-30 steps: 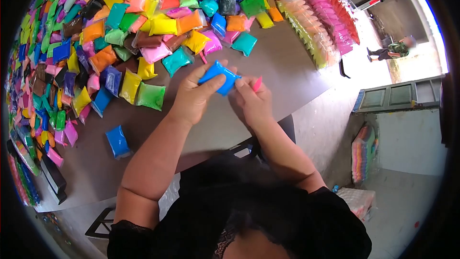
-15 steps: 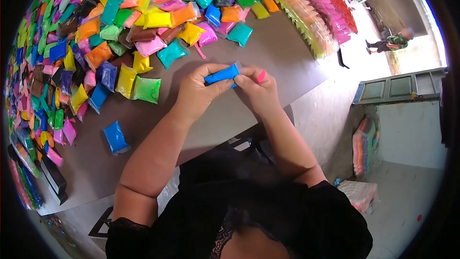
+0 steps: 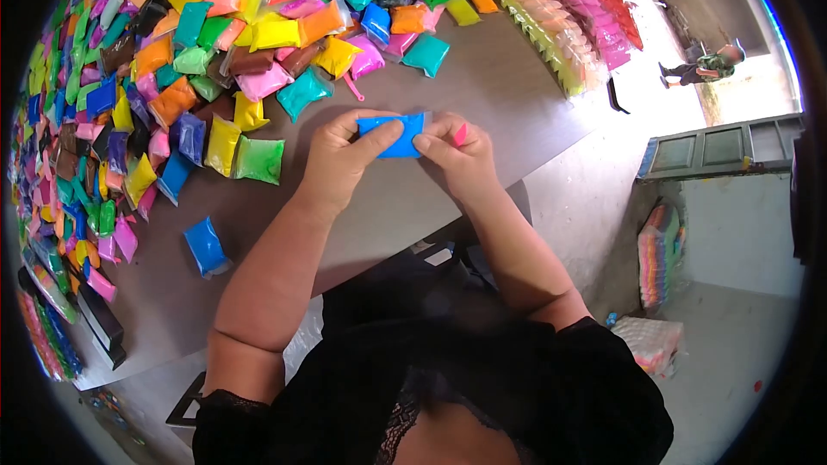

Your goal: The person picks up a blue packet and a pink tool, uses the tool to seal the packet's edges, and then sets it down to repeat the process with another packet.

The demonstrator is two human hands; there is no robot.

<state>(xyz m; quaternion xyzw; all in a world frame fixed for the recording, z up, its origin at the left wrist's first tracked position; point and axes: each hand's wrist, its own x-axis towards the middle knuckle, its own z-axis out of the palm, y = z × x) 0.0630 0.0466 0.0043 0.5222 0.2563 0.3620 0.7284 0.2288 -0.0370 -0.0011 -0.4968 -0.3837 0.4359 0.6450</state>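
A small blue packet is held level above the table between my two hands. My left hand grips its left end, with the thumb across the front. My right hand pinches its right edge between thumb and finger. A small pink piece shows between the fingers of my right hand; the rest of it is hidden. Another blue packet lies alone on the table, left of my left forearm.
A large heap of coloured packets covers the table's far left part. Rows of clear-wrapped packets lie at its far right end. A person stands in the distance at the upper right.
The blue packet has turned so that its broad face shows, where before it was seen narrower and tilted. My left hand has shifted slightly left, with its thumb now on the packet's face.
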